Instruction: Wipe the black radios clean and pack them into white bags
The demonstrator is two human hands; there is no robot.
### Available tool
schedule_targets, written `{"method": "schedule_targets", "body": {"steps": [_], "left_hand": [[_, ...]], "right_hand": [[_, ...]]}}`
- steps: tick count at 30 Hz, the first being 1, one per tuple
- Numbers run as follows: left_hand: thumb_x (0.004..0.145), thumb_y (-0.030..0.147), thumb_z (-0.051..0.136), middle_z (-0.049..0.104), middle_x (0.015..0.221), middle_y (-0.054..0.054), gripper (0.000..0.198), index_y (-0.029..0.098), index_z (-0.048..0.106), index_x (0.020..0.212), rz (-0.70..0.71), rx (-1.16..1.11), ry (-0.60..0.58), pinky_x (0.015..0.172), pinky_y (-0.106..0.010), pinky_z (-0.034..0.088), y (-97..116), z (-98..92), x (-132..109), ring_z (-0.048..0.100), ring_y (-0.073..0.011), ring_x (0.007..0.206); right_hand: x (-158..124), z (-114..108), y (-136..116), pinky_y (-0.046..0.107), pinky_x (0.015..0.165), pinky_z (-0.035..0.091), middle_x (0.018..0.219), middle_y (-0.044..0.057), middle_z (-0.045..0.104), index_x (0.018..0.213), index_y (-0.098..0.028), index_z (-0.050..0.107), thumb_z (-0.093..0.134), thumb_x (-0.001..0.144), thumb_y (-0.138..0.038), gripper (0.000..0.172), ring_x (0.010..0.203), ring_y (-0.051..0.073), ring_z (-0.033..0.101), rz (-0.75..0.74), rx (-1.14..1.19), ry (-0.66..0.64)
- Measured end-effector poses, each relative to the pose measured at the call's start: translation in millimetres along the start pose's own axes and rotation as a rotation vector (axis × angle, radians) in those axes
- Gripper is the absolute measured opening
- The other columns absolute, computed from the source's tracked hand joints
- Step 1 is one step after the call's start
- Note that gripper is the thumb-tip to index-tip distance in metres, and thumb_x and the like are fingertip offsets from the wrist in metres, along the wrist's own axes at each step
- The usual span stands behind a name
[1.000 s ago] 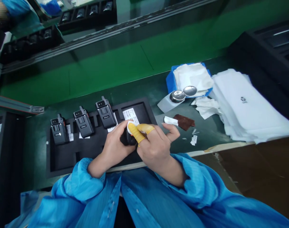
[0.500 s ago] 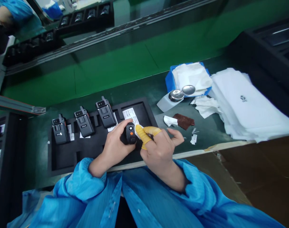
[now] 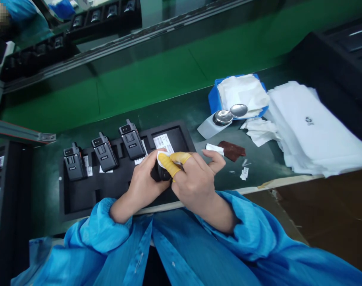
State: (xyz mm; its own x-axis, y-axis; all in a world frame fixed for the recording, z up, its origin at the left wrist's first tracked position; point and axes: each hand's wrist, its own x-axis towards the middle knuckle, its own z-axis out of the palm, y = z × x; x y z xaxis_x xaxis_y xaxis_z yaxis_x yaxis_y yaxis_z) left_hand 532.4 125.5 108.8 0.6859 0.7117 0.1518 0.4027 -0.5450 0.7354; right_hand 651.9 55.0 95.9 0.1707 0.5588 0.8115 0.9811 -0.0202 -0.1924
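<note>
My left hand is wrapped round a black two-way radio, held over the black foam tray. Yellow finger cots cover two fingers of my right hand. Those fingers press a small white wiping cloth onto the radio's upper face, hiding most of it. To the left, three radios lie in the tray: one at the far left, one in the middle and one nearest my left hand. White printed labels show in the tray's compartments.
A white bottle with a metal lid stands before a blue bin of white cloths. White sheets are stacked at the right. A brown cloth piece lies nearer me. Another black tray is at the left edge.
My right hand has moved left with the cloth, across the radio's face, covering the orange and white buttons seen before. My left hand keeps its hold on the radio.
</note>
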Motion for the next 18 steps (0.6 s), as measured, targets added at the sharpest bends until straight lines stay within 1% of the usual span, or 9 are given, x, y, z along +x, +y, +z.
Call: {"method": "schedule_targets", "body": {"steps": [3,6,9,11,12,13,15,17,18], "left_hand": [[0.064,0.013,0.066,0.066,0.117,-0.007,0.056,0.02,0.053,0.119,-0.018,0.021,0.048,0.093,-0.037,0.052,-2,4.1,-2,0.063,-0.0229,0.108],[0.063,0.014,0.067,0.065,0.119,-0.007,0.059,0.02,0.053,0.119,-0.01,0.061,0.088,0.094,-0.039,0.052,-4,6.6,-3,0.063,-0.0231,0.108],[0.063,0.013,0.067,0.065,0.118,-0.006,0.059,0.021,0.053,0.119,-0.051,0.066,0.071,0.095,-0.039,0.051,-2,5.2,-4,0.063,-0.023,0.108],[0.065,0.014,0.067,0.065,0.119,-0.007,0.057,0.021,0.053,0.119,-0.093,0.05,0.063,0.095,-0.039,0.052,0,3.1,-5,0.063,-0.0232,0.109],[0.066,0.015,0.067,0.064,0.119,-0.007,0.056,0.021,0.052,0.12,-0.105,0.044,0.061,0.095,-0.039,0.052,0,2.1,-5,0.062,-0.0233,0.109],[0.066,0.015,0.067,0.064,0.119,-0.007,0.056,0.021,0.052,0.12,-0.104,0.041,0.059,0.095,-0.039,0.051,0,1.3,-6,0.062,-0.0232,0.109],[0.065,0.014,0.067,0.064,0.12,-0.006,0.056,0.021,0.052,0.12,-0.084,0.045,0.051,0.096,-0.038,0.051,0,0.4,-7,0.062,-0.0226,0.109],[0.065,0.013,0.066,0.065,0.119,-0.006,0.057,0.021,0.053,0.12,-0.063,0.052,0.049,0.097,-0.037,0.05,-1,0.4,-7,0.063,-0.022,0.109],[0.065,0.012,0.066,0.065,0.119,-0.006,0.057,0.021,0.053,0.12,-0.053,0.054,0.053,0.097,-0.037,0.051,-1,0.5,-8,0.063,-0.0221,0.109]], "right_hand": [[-1,-1,-5,0.035,0.085,0.026,0.064,-0.002,0.056,0.058,-0.02,0.061,0.047,0.079,-0.006,0.029,0.068,0.011,0.046,0.059,-0.042,-0.013],[-6,-2,-8,0.035,0.084,0.026,0.064,-0.001,0.056,0.056,-0.02,0.058,0.046,0.075,-0.004,0.027,0.068,0.012,0.045,0.104,-0.049,-0.016],[-16,2,-5,0.035,0.081,0.026,0.062,0.0,0.053,0.051,-0.019,0.054,0.046,0.069,-0.003,0.025,0.067,0.013,0.043,0.147,-0.047,-0.055],[-24,6,1,0.036,0.079,0.026,0.064,0.0,0.054,0.052,-0.018,0.056,0.045,0.064,-0.002,0.023,0.068,0.013,0.044,0.186,-0.034,-0.104],[-27,8,4,0.036,0.079,0.025,0.066,0.0,0.056,0.055,-0.018,0.058,0.045,0.062,-0.002,0.022,0.068,0.013,0.045,0.211,-0.024,-0.109],[-29,9,7,0.037,0.079,0.026,0.069,0.0,0.058,0.058,-0.018,0.061,0.044,0.06,-0.002,0.023,0.069,0.013,0.046,0.234,-0.013,-0.092],[-30,9,12,0.038,0.08,0.027,0.075,0.001,0.062,0.066,-0.018,0.065,0.044,0.06,-0.003,0.026,0.07,0.013,0.048,0.262,0.007,-0.014],[-25,6,14,0.038,0.08,0.028,0.078,0.002,0.062,0.066,-0.018,0.065,0.045,0.063,-0.003,0.025,0.07,0.013,0.049,0.219,0.033,0.049],[-21,4,14,0.038,0.08,0.029,0.078,0.002,0.063,0.065,-0.018,0.066,0.046,0.065,-0.003,0.025,0.071,0.013,0.049,0.175,0.054,0.056]]}}
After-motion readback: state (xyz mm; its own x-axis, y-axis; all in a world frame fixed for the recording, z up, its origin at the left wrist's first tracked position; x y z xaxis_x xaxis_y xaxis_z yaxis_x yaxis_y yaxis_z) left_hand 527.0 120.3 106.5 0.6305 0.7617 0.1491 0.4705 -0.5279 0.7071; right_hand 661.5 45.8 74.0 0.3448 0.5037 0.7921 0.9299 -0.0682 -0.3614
